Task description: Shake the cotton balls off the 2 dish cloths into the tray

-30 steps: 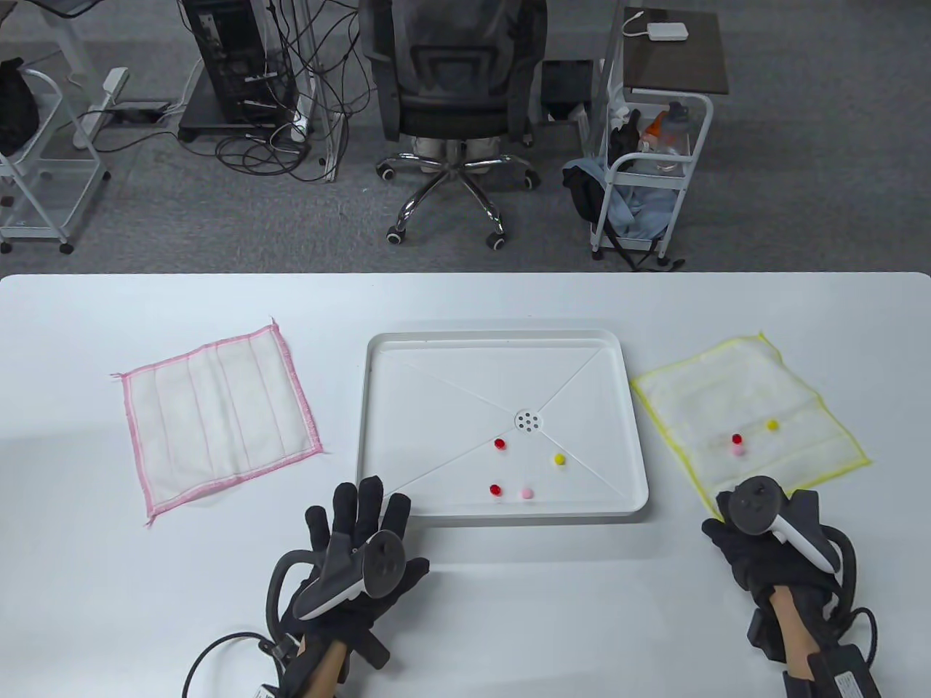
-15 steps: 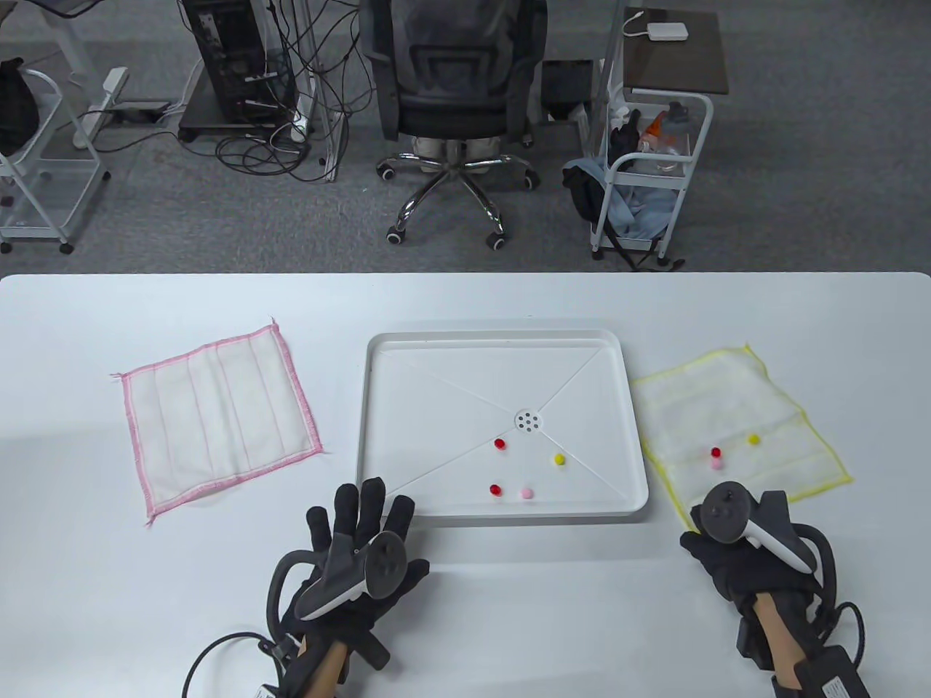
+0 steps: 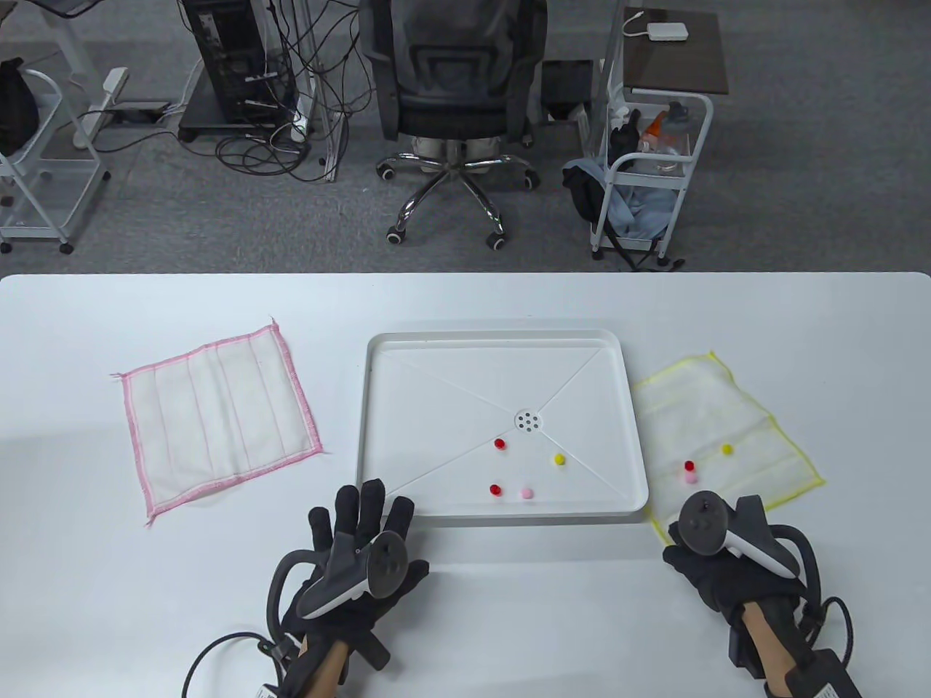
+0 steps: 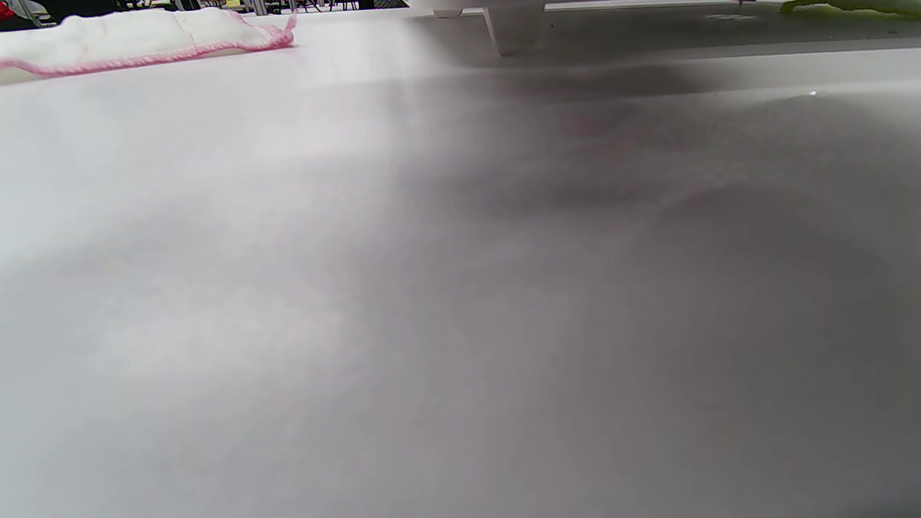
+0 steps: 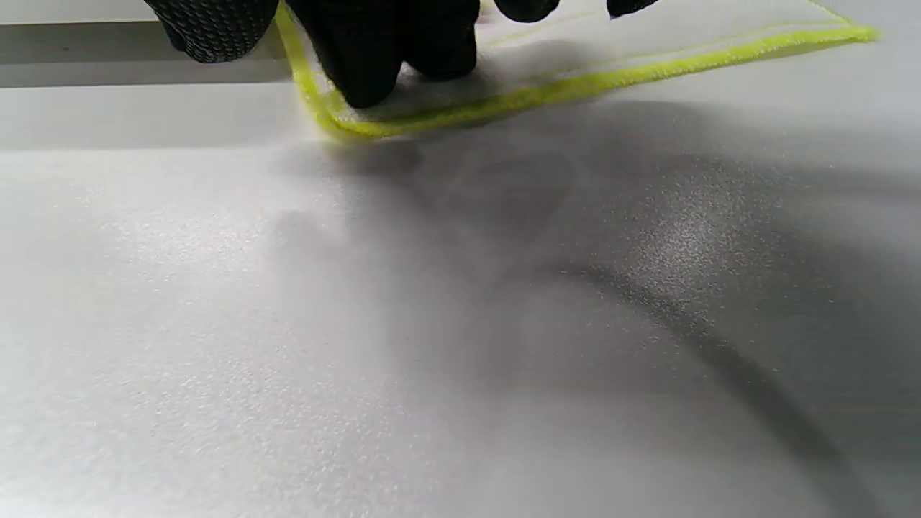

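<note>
A yellow-edged dish cloth (image 3: 716, 422) lies right of the white tray (image 3: 364, 436), its left edge by the tray's rim. On it sit a red ball (image 3: 689, 465), a pink ball (image 3: 689, 478) and a yellow ball (image 3: 726, 449). My right hand (image 3: 716, 560) has curled fingers bearing down on the yellow-edged dish cloth's (image 5: 575, 79) near corner, as the fingertips (image 5: 374, 72) show in the right wrist view. Several balls (image 3: 525, 493) lie in the tray. The pink-edged cloth (image 3: 218, 414) lies flat and bare at the left. My left hand (image 3: 364, 523) rests flat, fingers spread, near the tray's front left corner.
The table's far edge runs behind the tray and cloths. Beyond it on the floor stand an office chair (image 3: 454, 94), a white cart (image 3: 651, 174) and a computer tower with cables (image 3: 240, 65). The left wrist view shows only tabletop and the pink-edged cloth's (image 4: 129, 43) edge.
My right hand has drawn back toward the near left, dragging the yellow-edged cloth and its three balls with it up against the tray. The left hand has not moved.
</note>
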